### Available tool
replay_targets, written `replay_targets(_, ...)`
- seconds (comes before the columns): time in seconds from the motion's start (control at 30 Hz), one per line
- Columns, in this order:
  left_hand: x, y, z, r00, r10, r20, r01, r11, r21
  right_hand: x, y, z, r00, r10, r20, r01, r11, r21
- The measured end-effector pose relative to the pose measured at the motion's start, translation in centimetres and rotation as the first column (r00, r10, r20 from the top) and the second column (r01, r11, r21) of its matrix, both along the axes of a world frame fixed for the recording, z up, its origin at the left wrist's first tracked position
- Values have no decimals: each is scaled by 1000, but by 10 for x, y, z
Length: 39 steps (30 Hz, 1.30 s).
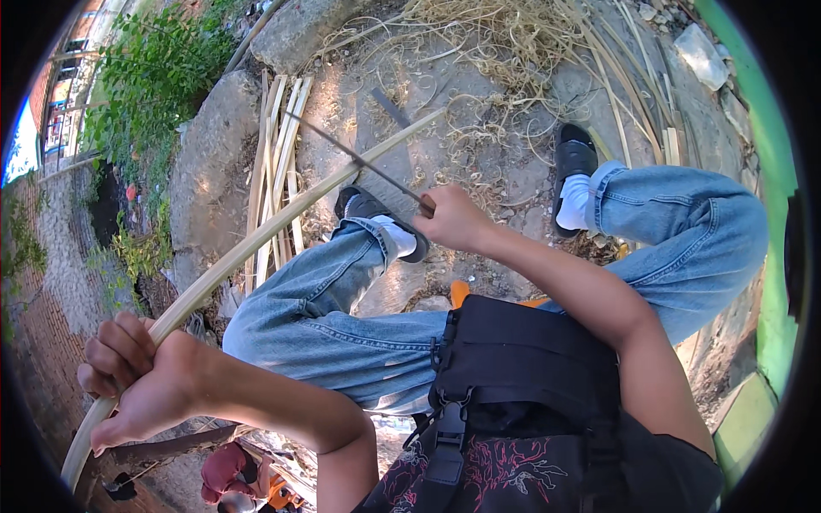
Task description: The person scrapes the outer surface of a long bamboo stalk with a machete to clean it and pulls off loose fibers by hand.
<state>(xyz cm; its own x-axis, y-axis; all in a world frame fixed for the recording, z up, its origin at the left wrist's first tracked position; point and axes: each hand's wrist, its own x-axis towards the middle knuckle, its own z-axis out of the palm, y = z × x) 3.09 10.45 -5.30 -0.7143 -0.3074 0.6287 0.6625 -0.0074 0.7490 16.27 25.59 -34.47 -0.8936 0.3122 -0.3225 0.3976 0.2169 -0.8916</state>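
Black chest pack (pixel 522 359) sits closest, strapped on. Left hand (pixel 137 376) fist-wrapped round long bamboo strip (pixel 282 214), which runs diag. up over left knee to upper mid frame. Right hand (pixel 453 218) clenched on knife (pixel 359 158), blade laid across strip. More split strips (pixel 278 145) lie on ground beyond.

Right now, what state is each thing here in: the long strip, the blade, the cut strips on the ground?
Bamboo strip: long, bowed, gripped near one end by the left hand.
Knife: held in the right hand, blade laid across the strip.
Bundle of bamboo slats: lying loose on the ground.
Shavings: heaped.
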Motion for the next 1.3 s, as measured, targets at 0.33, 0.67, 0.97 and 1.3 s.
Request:
replay_targets(0.33,-5,-16,-5,1000,16,18,-16,999,-41,-1,-1,-17,987,-2,163,4,1000,-10)
replay_targets(0.67,-7,-20,-6,999,28,30,-27,999,-24,11,28,-44,940,-24,339,12,999,36)
replay_targets(0.97,-8,-21,-8,998,40,42,-43,995,90,29,43,-89,902,-174,394,126,982,143)
replay_targets(1.3,-19,-39,-7,952,-307,-3,304,940,154,11,9,-17,999,-8,43,9,1000,-22)
